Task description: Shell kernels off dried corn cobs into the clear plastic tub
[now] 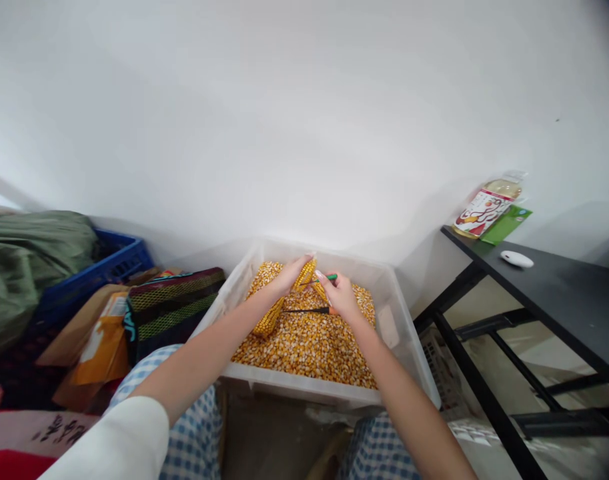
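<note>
My left hand (293,269) is closed around a yellow corn cob (307,272) above a translucent plastic tub (304,377). Between the fingers of my right hand (341,293) is a thin screwdriver-like tool with a green handle (331,277), its shaft against the cob. Loose corn kernels (309,350) fill much of the tub. Under my left wrist lies a second cob (269,320), partly hidden by the forearm. A dark-shafted tool with an orange end (307,311) rests on the kernels below my right hand. Another cob shows partly behind my right fingers.
To the right stands a black table (549,280) bearing a bottle (489,207), a green packet (507,225) and a white oval object (517,259). On the left are a blue crate (124,253), green cloth (34,253) and a mesh-patterned bag (177,303). A white wall rises behind the tub.
</note>
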A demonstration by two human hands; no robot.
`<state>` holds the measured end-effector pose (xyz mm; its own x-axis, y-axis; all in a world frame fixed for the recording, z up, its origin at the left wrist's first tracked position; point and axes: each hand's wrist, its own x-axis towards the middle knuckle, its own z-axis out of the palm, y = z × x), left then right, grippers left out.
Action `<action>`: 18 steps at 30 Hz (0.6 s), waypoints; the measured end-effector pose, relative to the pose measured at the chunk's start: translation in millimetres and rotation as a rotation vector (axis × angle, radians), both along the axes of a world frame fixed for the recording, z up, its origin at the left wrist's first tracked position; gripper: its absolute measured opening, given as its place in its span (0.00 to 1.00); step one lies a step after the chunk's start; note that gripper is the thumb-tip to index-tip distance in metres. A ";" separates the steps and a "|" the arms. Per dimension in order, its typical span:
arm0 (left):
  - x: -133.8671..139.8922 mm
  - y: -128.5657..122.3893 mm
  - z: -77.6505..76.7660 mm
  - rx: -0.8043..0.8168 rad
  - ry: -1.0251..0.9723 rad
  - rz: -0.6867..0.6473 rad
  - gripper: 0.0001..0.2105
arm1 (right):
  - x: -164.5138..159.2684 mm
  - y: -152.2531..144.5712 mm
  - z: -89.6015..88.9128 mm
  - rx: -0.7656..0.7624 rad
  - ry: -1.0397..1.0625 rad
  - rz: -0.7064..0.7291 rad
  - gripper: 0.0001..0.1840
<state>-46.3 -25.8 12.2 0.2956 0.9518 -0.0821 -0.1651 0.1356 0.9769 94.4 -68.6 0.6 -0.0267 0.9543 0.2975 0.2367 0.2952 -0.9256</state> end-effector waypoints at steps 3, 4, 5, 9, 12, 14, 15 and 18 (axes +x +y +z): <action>2.0 -3.2 0.3 0.100 0.021 -0.027 0.18 | 1.6 1.6 -0.5 -0.105 0.069 0.044 0.21; 2.3 -3.5 0.0 0.118 0.021 -0.042 0.18 | 2.2 2.2 -0.5 -0.113 0.080 0.046 0.21; 2.5 -3.6 -0.4 0.120 0.019 -0.055 0.19 | 2.7 2.6 -0.4 -0.105 0.080 0.043 0.22; 1.9 -2.4 -2.3 0.082 0.020 -0.043 0.19 | 3.0 3.4 -1.0 -0.063 0.046 0.052 0.22; 1.9 -0.3 -5.4 0.199 0.142 0.043 0.20 | 0.7 3.9 -5.3 -0.116 0.073 0.075 0.24; 2.5 1.1 -7.8 0.314 0.251 0.107 0.21 | -1.2 5.0 -9.6 -0.140 0.117 0.080 0.25; 2.9 1.6 -8.8 0.351 0.296 0.127 0.22 | -2.1 5.7 -11.8 -0.146 0.141 0.080 0.25; 4.3 1.5 -9.9 0.383 0.358 0.133 0.24 | -3.2 8.2 -16.5 -0.156 0.182 0.089 0.26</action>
